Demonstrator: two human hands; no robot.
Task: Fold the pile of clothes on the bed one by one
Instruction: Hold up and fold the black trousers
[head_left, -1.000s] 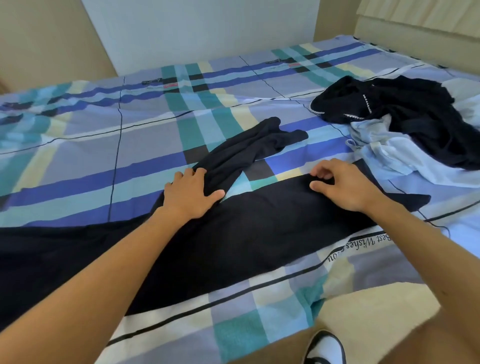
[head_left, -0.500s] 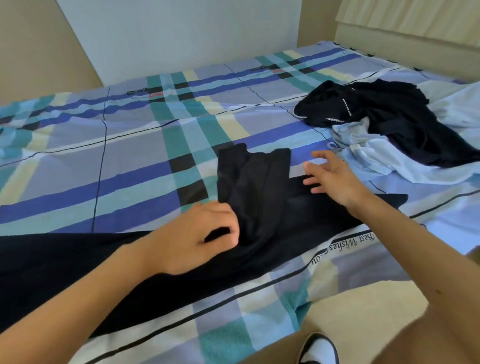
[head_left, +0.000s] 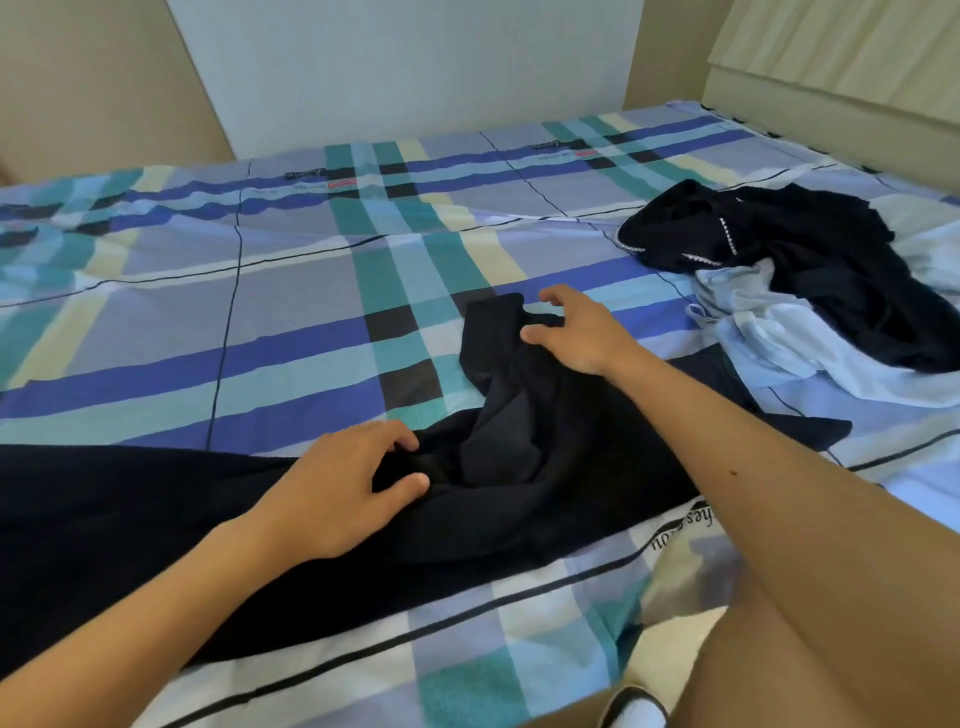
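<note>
While both bare forearms reach in from the near edge, the left hand (head_left: 343, 483) lies palm down on the black garment (head_left: 524, 467), wrist low, fingers bent with their tips on the cloth and the thumb spread aside; dark fabric bunches between thumb and forefinger, but whether it is pinched or merely pressed cannot be told. The right hand (head_left: 576, 332) is extended farther across, palm down over the far end of a flap of the same garment that is turned up toward the middle of the bed (head_left: 156, 291); its fingers are spread and loosely curved, thumb apart, nothing clasped, the grip released.

Black garment: laid along the near edge of the bed, running out of view at the left; flat on the left, rumpled between the two hands.

Pile of clothes (head_left: 769, 312): on the right part of the bed, apart from the right hand; a black piece (head_left: 831, 260) with white dotted trim lies over a pale blue piece (head_left: 789, 353).

Surface: a plaid sheet (head_left: 291, 332) in lilac, blue, teal, cream and black; printed lettering (head_left: 685, 525) at the near edge, partly hidden by the right forearm.

Room: a pale wall (head_left: 405, 67) beyond the far side; a padded beige headboard (head_left: 831, 98) at the right; beige floor (head_left: 675, 644) below the near edge, with a dark-rimmed shoe (head_left: 631, 709) at the bottom of view.
</note>
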